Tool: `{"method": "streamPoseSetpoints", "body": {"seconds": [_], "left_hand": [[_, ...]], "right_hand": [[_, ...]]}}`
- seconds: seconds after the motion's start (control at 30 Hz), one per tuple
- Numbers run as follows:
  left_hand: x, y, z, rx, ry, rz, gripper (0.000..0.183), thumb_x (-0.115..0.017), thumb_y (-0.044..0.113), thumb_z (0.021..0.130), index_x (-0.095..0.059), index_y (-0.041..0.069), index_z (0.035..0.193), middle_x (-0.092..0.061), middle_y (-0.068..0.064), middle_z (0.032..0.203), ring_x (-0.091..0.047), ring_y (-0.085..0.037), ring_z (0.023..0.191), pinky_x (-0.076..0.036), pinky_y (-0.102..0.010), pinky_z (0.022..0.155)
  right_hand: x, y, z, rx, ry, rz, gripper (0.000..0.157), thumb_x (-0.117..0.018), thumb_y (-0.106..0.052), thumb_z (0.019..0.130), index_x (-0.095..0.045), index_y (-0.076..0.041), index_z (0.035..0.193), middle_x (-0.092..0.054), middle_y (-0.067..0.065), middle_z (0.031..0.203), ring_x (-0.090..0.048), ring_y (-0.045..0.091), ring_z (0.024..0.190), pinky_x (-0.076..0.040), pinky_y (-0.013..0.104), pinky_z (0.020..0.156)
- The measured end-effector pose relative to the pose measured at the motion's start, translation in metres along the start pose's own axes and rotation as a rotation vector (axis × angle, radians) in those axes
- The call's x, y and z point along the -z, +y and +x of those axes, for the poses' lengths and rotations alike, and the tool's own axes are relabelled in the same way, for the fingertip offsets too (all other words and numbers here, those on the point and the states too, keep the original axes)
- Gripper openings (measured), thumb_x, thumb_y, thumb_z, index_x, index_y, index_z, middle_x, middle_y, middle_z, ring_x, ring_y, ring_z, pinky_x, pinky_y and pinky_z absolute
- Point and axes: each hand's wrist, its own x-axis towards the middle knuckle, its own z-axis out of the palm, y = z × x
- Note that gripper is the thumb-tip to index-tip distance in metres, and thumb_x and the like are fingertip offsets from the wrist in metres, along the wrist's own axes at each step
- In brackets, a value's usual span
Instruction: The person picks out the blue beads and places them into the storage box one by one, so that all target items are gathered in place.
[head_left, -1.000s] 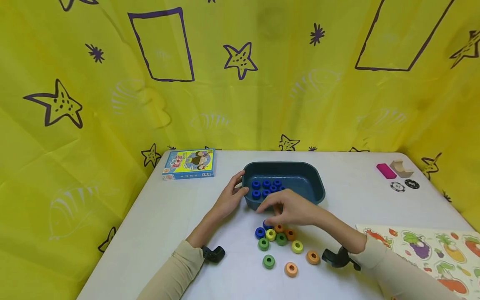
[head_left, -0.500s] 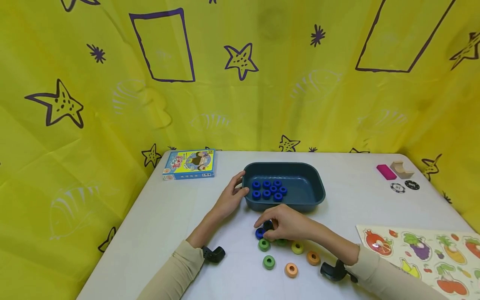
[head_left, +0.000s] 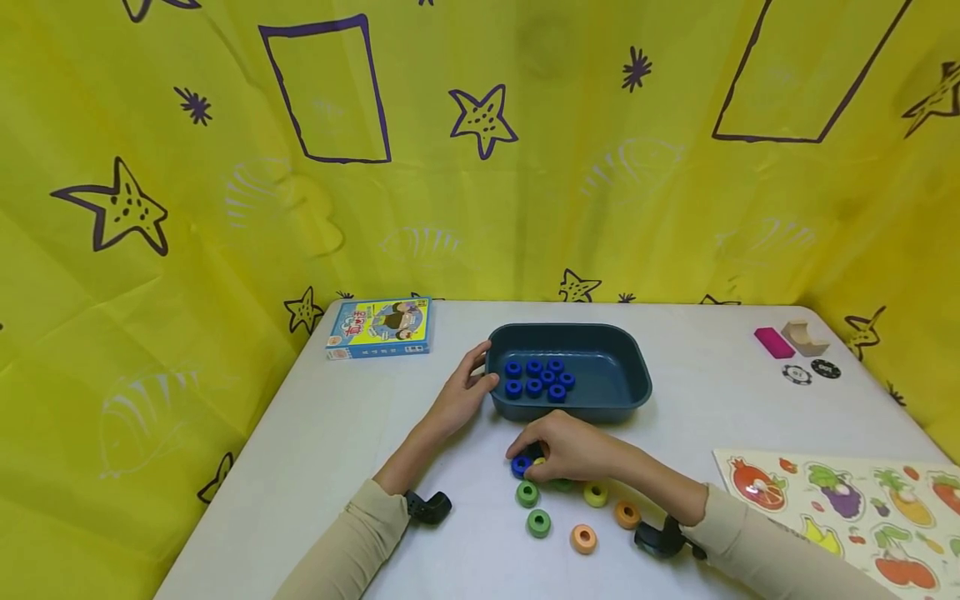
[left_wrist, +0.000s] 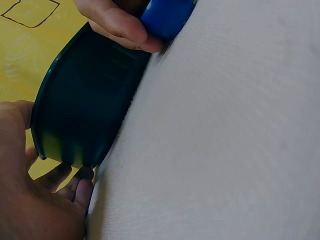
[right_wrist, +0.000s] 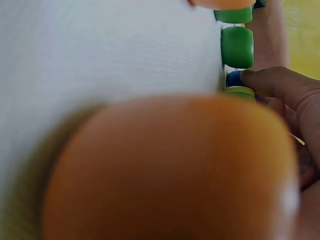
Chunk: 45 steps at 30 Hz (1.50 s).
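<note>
My left hand holds the left end of a dark teal plastic tub, thumb and fingers spread round its outer wall. Several blue beads with centre holes lie inside, toward the tub's left half. In front of the tub, my right hand has its thumb and forefinger on either side of a blue bead on the table. Another dark bead and a yellow one lie partly hidden under that hand. Nearer stand green beads, a yellow bead and orange beads.
A boxed game lies at the back left. A pink block, a beige cut-out block and two round chips sit at the back right. A sheet of fruit and vegetable pictures covers the front right.
My right hand has come down from the tub's front rim to the beads on the table, then shifted slightly left to the blue bead. The left hand stays at the tub.
</note>
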Motion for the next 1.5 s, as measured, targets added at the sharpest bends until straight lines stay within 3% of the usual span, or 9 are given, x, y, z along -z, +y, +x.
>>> {"method": "streamPoseSetpoints", "body": {"seconds": [0.2,0.5,0.6,0.77,0.87,0.97,1.1,1.2,1.5], "left_hand": [[0.000,-0.001,0.001,-0.013,0.001,0.001,0.056,-0.050,0.021,0.097,-0.026,0.021,0.147,-0.031,-0.014,0.146,-0.045,-0.032,0.122,-0.036,-0.046,0.099],[-0.001,0.001,0.000,0.009,0.006,0.012,0.056,-0.049,0.022,0.097,-0.026,0.022,0.147,-0.030,-0.013,0.147,-0.045,-0.031,0.123,-0.036,-0.045,0.099],[-0.001,0.003,0.000,0.009,0.009,0.010,0.056,-0.049,0.021,0.097,-0.026,0.021,0.147,-0.030,-0.013,0.147,-0.044,-0.031,0.123,-0.036,-0.045,0.099],[-0.001,0.002,0.001,0.008,0.017,0.011,0.056,-0.049,0.021,0.096,-0.026,0.020,0.147,-0.030,-0.013,0.147,-0.045,-0.031,0.122,-0.036,-0.044,0.099],[-0.002,-0.010,0.006,0.013,0.018,-0.004,0.057,-0.050,0.022,0.096,-0.026,0.024,0.147,-0.030,-0.012,0.147,-0.044,-0.031,0.123,-0.036,-0.045,0.099],[-0.004,-0.022,0.012,0.017,0.024,-0.012,0.056,-0.051,0.026,0.096,-0.026,0.030,0.146,-0.029,-0.008,0.148,-0.043,-0.031,0.124,-0.035,-0.046,0.099],[-0.005,-0.031,0.015,0.008,0.049,-0.002,0.055,-0.051,0.030,0.095,-0.028,0.037,0.144,-0.032,-0.004,0.146,-0.045,-0.026,0.122,-0.036,-0.044,0.099],[-0.006,-0.032,0.016,-0.002,0.061,-0.001,0.054,-0.052,0.031,0.095,-0.029,0.037,0.144,-0.033,-0.003,0.145,-0.047,-0.025,0.120,-0.037,-0.042,0.099],[-0.008,-0.032,0.015,0.009,0.062,-0.004,0.054,-0.052,0.031,0.095,-0.029,0.039,0.143,-0.033,-0.003,0.146,-0.047,-0.025,0.121,-0.037,-0.044,0.099]], "right_hand": [[0.011,-0.004,-0.004,-0.019,0.027,0.047,0.028,-0.074,-0.031,0.078,-0.071,-0.023,0.105,-0.062,-0.014,0.082,-0.049,0.005,0.053,-0.040,0.021,0.046],[0.063,0.005,-0.011,0.016,0.169,0.078,0.027,-0.073,-0.036,0.079,-0.071,-0.028,0.105,-0.059,-0.008,0.074,-0.048,0.008,0.055,-0.039,0.022,0.048],[0.080,0.019,-0.013,-0.029,0.232,0.126,0.029,-0.075,-0.030,0.079,-0.071,-0.021,0.106,-0.062,-0.003,0.082,-0.047,0.013,0.056,-0.037,0.024,0.049],[0.098,0.053,-0.014,-0.178,0.327,0.210,0.033,-0.076,-0.030,0.077,-0.071,-0.016,0.106,-0.062,0.003,0.085,-0.037,0.015,0.052,-0.031,0.025,0.046],[0.101,0.072,-0.012,-0.261,0.359,0.198,0.036,-0.076,-0.031,0.077,-0.071,-0.013,0.107,-0.052,0.002,0.068,-0.033,0.013,0.051,-0.029,0.025,0.045],[0.101,0.085,-0.009,-0.334,0.399,0.152,0.034,-0.077,-0.029,0.076,-0.072,-0.012,0.104,-0.046,0.000,0.062,-0.037,0.016,0.055,-0.031,0.027,0.049],[0.096,0.090,-0.002,-0.400,0.453,0.088,0.028,-0.078,-0.026,0.075,-0.073,-0.012,0.100,-0.064,0.004,0.083,-0.051,0.021,0.076,-0.040,0.033,0.065],[0.090,0.090,0.001,-0.447,0.471,0.055,0.028,-0.077,-0.025,0.076,-0.073,-0.011,0.099,-0.068,0.007,0.100,-0.056,0.024,0.092,-0.044,0.040,0.077],[0.081,0.092,0.003,-0.534,0.469,0.086,0.027,-0.077,-0.021,0.076,-0.073,-0.007,0.099,-0.068,0.010,0.098,-0.056,0.027,0.093,-0.044,0.042,0.079]]}}
